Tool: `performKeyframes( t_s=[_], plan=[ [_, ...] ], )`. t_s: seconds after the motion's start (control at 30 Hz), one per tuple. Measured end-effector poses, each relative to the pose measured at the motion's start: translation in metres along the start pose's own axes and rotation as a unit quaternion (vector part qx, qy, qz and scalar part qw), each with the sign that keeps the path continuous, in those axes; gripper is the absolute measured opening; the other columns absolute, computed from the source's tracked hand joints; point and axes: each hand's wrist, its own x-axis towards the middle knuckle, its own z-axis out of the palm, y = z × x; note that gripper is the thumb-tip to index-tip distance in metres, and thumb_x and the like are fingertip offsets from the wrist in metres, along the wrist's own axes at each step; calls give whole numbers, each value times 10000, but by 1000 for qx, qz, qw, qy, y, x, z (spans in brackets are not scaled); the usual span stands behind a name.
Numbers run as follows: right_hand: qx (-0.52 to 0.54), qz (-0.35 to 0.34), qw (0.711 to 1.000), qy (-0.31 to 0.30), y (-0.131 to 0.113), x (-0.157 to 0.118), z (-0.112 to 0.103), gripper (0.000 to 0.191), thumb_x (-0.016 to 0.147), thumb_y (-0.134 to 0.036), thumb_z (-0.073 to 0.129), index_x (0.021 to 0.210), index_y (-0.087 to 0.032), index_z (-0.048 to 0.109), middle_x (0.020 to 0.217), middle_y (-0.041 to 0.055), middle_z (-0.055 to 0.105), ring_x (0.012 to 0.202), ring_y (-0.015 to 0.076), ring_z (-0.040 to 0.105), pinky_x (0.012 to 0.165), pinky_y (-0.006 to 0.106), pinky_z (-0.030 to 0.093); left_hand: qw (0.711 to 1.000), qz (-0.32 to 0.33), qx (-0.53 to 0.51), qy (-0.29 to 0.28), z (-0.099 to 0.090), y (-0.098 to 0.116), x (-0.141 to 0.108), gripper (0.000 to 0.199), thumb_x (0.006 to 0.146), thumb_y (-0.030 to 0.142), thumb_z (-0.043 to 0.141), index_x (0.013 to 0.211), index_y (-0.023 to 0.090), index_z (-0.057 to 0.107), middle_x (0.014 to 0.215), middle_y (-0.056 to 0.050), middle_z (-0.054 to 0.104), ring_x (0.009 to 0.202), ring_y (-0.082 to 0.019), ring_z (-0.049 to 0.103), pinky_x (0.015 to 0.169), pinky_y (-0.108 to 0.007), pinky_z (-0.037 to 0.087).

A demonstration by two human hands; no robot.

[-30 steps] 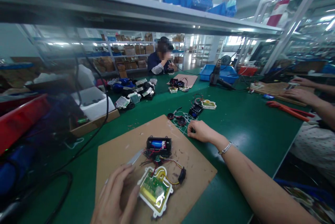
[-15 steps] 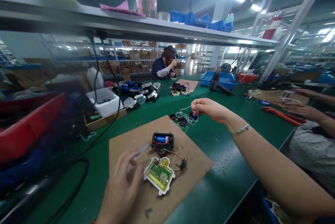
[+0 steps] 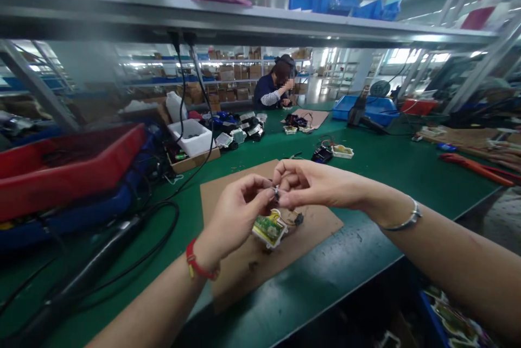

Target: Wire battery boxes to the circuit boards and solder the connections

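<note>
My left hand (image 3: 240, 208) and my right hand (image 3: 307, 184) meet above the cardboard sheet (image 3: 234, 283), fingertips pinched together. Between them is a small grey and dark part (image 3: 277, 194), mostly covered by the fingers; its kind cannot be made out. Below lies a green circuit board in a white-edged, yellowish housing (image 3: 270, 228). A wire leads from it to a small black connector (image 3: 298, 219) on its right. The black battery case seen earlier is hidden behind my hands.
Beyond my right hand lie a black wired assembly (image 3: 322, 154) and another white-edged housing (image 3: 342, 151). A red bin (image 3: 81, 169) and black cables stand left. A heat gun (image 3: 360, 112) leans by a blue tray (image 3: 342, 106). A shelf (image 3: 228, 19) spans overhead; a co-worker (image 3: 271, 87) sits opposite.
My right hand has come back from the white-wire tangle to the cardboard. My left hand has risen from beside the circuit board, closing its fingers to meet it. The view has shifted.
</note>
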Motion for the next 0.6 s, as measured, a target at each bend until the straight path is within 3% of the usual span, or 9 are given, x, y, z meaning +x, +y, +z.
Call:
performKeyframes(
  t_s=[0.1, 0.2, 0.3, 0.4, 0.5, 0.6],
  plan=[
    [26, 16, 999, 40, 33, -12, 29, 294, 758, -164, 671, 997, -160, 500, 769, -20, 569, 694, 103, 535, 659, 234, 435, 986, -113, -116, 33, -2, -20, -21, 219, 795, 332, 630, 830, 151, 511, 753, 4, 565, 652, -95, 558, 634, -223, 498],
    [-22, 27, 984, 173, 77, -17, 58, 170, 780, -145, 609, 931, -153, 531, 774, 0, 566, 686, 113, 535, 639, 241, 437, 976, -179, -111, 47, -1, -52, -42, 198, 827, 344, 553, 817, 171, 458, 768, -1, 558, 678, -122, 583, 663, -281, 519],
    [-145, 38, 952, 268, 112, -18, 78, 100, 786, -124, 551, 872, -175, 554, 731, 2, 576, 639, 129, 537, 599, 256, 427, 979, -110, 163, 50, -2, -78, -53, 140, 875, 315, 437, 834, 185, 473, 758, -16, 579, 688, -161, 580, 633, -300, 479],
    [-287, 40, 903, 318, 127, -18, 86, 88, 772, -109, 522, 810, -189, 532, 712, 10, 573, 634, 152, 535, 591, 273, 400, 924, -23, 377, 63, -6, -89, -52, 121, 863, 259, 434, 795, 195, 510, 801, -32, 564, 794, -213, 536, 720, -355, 412],
    [-382, 59, 860, 332, 131, -18, 87, 70, 785, -121, 484, 779, -191, 483, 763, 44, 577, 673, 184, 542, 599, 293, 376, 910, -5, 409, 69, -14, -88, -41, 85, 816, 196, 459, 743, 187, 501, 876, -57, 526, 854, -230, 486, 769, -371, 363],
    [-415, 63, 841, 341, 132, -17, 88, 56, 809, -139, 454, 796, -193, 465, 806, 67, 583, 728, 214, 557, 624, 310, 371, 910, -7, 411, 57, -19, -88, -30, 80, 792, 161, 469, 722, 182, 499, 799, -41, 524, 748, -197, 478, 699, -329, 344]
  ],
)
